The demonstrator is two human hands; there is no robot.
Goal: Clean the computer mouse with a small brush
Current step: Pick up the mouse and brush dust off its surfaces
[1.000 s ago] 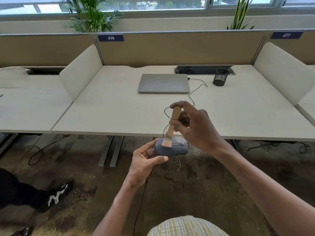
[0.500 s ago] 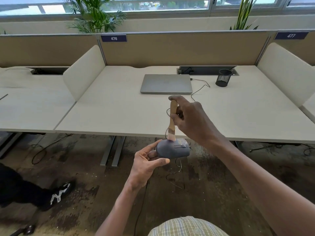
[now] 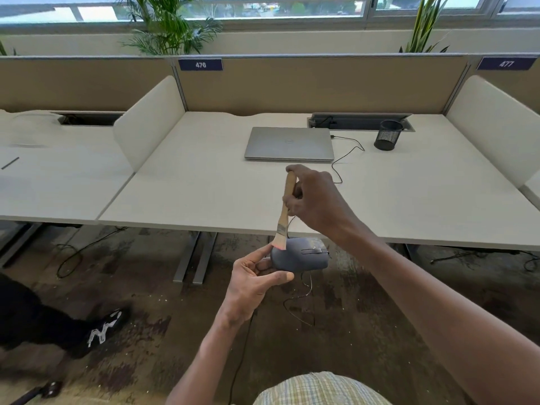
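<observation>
Head view, left to right: a dark shoe (image 3: pixel 102 331) on the stained floor (image 3: pixel 146 287), then the left hand (image 3: pixel 252 283) pinching the grey mouse (image 3: pixel 299 258) at its rear, held in the air just below the desk (image 3: pixel 204 185) edge. Brush (image 3: pixel 285 211) bristles touch the mouse's rear top — the right hand (image 3: pixel 315 200) is closed round the wooden handle. Behind lie a shut laptop (image 3: pixel 289 143), its cable (image 3: pixel 342 159) and a mesh cup (image 3: pixel 388 138); the right forearm hides part of the desk edge.
</observation>
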